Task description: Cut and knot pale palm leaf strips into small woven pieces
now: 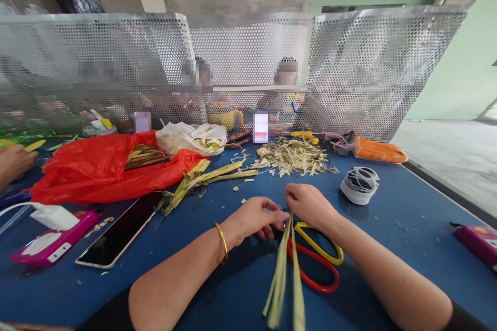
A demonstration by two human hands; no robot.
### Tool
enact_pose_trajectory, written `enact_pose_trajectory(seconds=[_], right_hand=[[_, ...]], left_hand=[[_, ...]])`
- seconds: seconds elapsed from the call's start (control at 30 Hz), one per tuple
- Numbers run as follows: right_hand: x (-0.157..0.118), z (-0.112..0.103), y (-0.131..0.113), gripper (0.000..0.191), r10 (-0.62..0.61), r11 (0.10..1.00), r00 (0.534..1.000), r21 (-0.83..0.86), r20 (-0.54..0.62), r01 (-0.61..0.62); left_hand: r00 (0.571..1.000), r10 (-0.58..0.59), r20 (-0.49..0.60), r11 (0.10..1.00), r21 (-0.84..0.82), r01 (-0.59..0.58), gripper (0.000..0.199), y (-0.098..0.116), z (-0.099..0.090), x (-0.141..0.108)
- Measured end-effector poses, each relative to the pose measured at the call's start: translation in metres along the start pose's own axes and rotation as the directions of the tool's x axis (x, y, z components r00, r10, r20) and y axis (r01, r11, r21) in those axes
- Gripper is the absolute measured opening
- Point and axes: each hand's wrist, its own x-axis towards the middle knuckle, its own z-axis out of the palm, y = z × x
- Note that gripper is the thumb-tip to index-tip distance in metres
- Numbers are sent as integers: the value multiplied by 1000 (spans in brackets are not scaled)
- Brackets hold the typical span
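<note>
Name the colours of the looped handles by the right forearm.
One red loop, one yellow loop; head view.

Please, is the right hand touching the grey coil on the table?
Apart. The head view shows a stretch of the blue table between the right hand and the grey coil.

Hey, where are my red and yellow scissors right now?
In the head view, the scissors lie low, right of centre, on the blue table, partly behind the pale leaf strips and beside your right forearm.
</note>
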Motion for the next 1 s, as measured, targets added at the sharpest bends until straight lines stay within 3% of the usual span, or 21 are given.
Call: enact_pose_trajectory(seconds=[0.27,0.53,0.7,0.87,0.93,1.0], right_hand=[[-1,7,-5,22,38,998,999,44,-35,-36],[-5,11,-11,21,31,988,995,157,-94,-16],[-6,9,-10,20,-32,971,985,229,-168,70],[-7,2,-8,21,-93,921,922,320,-375,223],[-6,3,-8,23,-60,841,931,484,-359,241],[-4,6,-8,23,-32,681,971,705,-239,196]], left_hand=[[994,75,-80,990,123,-65,38,-5,11,1],[979,104,-175,982,175,-73,16,-9,14,5],[992,12,-125,990,-136,-29,5,-2,13,1],[993,-102,-54,928,-365,76,10,5,0,-1],[996,-89,-5,902,-424,78,13,5,-5,1],[998,-55,42,882,-467,68,15,2,-8,3]])
